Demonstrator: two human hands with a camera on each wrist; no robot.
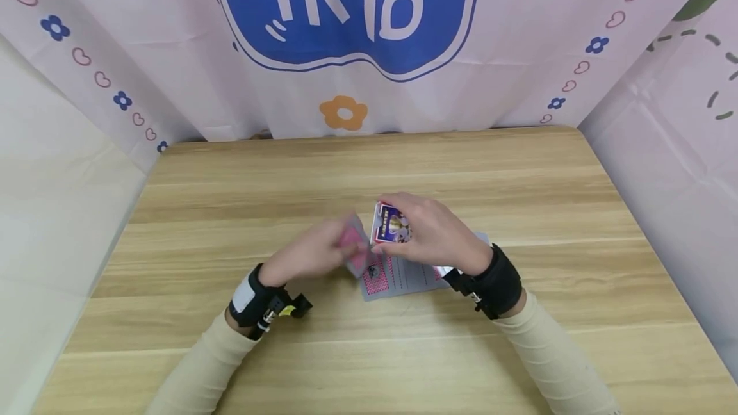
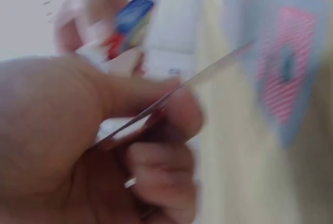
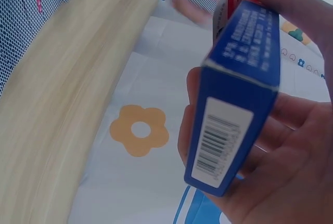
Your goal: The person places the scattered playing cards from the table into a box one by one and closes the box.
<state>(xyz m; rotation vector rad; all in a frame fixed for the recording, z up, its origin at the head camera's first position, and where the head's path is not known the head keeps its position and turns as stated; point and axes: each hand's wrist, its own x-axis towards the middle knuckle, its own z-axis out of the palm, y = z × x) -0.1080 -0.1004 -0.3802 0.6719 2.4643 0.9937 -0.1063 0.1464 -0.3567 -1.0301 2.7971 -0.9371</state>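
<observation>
Tabletop [image 1: 415, 357] below, I see the left hand [image 1: 308, 250] pinching cards [image 1: 357, 263] just left of the box [image 1: 394, 224] the right hand [image 1: 438, 232] grips.

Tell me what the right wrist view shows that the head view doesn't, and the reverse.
Only the right wrist view: the white barcode label on the blue box.

Only the head view: the box's picture face, the black wristbands and the pale sleeves.

Both: the right hand holding the box, part of the pink-and-gray cards spread on the table, and the orange flower on the backdrop.
</observation>
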